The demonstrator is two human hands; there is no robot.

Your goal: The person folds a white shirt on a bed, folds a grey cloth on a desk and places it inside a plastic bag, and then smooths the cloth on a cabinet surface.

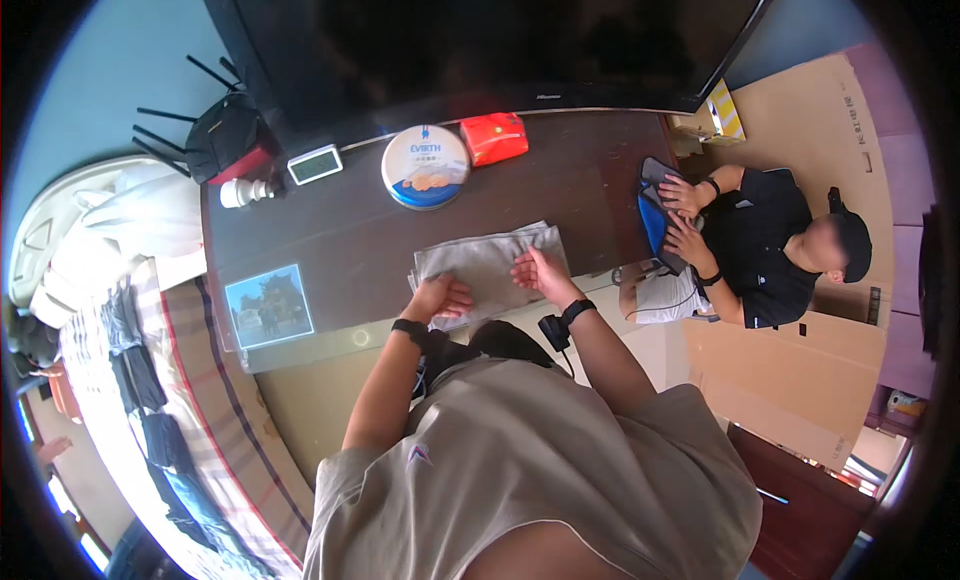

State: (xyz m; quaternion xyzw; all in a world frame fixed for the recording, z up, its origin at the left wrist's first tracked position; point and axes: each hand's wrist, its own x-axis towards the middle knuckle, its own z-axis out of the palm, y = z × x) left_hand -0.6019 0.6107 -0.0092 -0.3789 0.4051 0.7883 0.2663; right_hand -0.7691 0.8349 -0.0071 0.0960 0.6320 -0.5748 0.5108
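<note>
A folded grey cloth (491,269) lies in a few layers along the front edge of the dark tabletop (330,212). Over its near left part is my left hand (444,296), palm turned inward and fingers loosely bent. My right hand (538,272) is over the cloth's right side with its fingers slightly apart. Neither hand grips anything; whether the fingertips touch the fabric I cannot tell. Both wrists wear black bands, and a small black device hangs at the right one.
Behind the cloth are a round cookie tin (425,166), a red packet (495,137), a small digital clock (315,164) and a television (487,47). A photo (270,306) lies left. At right, a seated person (765,242) handles a blue-and-grey cloth (654,212). A bed (225,400) stands left.
</note>
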